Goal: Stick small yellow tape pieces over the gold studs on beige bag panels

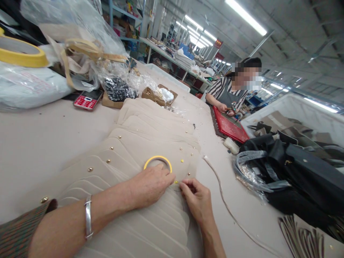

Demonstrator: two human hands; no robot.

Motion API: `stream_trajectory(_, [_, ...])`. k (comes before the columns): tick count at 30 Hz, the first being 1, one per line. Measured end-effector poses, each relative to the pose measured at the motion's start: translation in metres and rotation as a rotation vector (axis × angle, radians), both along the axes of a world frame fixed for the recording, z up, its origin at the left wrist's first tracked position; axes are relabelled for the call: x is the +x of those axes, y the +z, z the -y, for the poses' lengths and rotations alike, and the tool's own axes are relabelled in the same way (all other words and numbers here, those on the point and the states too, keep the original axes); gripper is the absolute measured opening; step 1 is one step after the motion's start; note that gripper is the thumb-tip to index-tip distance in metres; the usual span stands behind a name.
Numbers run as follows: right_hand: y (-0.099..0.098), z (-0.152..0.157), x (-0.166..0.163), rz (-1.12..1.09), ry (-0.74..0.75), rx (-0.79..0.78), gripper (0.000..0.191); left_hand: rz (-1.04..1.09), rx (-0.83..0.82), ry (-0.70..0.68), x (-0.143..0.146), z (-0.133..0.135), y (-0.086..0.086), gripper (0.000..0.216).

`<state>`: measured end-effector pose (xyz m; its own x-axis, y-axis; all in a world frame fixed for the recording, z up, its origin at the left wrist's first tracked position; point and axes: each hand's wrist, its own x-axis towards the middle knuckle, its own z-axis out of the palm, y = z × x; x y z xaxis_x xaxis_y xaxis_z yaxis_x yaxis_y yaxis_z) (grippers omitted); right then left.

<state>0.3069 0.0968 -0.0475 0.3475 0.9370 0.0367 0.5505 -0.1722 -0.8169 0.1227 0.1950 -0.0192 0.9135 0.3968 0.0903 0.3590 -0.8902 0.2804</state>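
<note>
Overlapping beige panels (150, 123) with small gold-coloured metal studs lie fanned out in a stack in front of me. My left hand (154, 184), a silver bangle on its wrist, is closed over the lower part of a roll of yellow tape (158, 157) above the panels. To its right, my right hand (197, 197) is pinched at the stack's right side; what its fingertips hold is too small to make out. A tiny yellow piece (176, 182) shows between the two hands. Another yellow bit (182, 161) sits on a panel slightly farther away.
Another person (231, 89) works across the table at a red board (228, 123). Black bags (301, 172) and a white bin (301, 111) stand at right, near a pale cord (221, 190). Plastic-wrapped goods, a larger yellow tape roll (24, 53) and a small box (150, 94) occupy the back left.
</note>
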Motion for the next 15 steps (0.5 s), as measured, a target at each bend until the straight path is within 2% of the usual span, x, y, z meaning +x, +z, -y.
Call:
stream_trajectory(3, [-0.001, 0.0, -0.008, 0.251, 0.101, 0.051, 0.019, 0.01, -0.018, 0.004, -0.001, 0.001, 0.001, 0.014])
stream_trajectory(7, [-0.001, -0.009, -0.018, 0.383, 0.055, 0.029, 0.024, 0.011, -0.03, 0.005, -0.003, 0.001, 0.002, 0.015])
stream_trajectory(10, [0.007, -0.013, -0.018, 0.34, 0.042, -0.053, 0.021, 0.057, -0.054, 0.011, -0.004, -0.001, 0.0, 0.017])
stream_trajectory(13, [0.016, -0.012, -0.013, 0.193, 0.166, -0.195, 0.022, 0.222, -0.112, 0.016, -0.006, -0.006, -0.004, 0.02])
stream_trajectory(15, [0.02, -0.013, -0.009, 0.102, 0.246, -0.22, 0.027, 0.365, -0.13, 0.016, -0.007, -0.009, -0.005, 0.022])
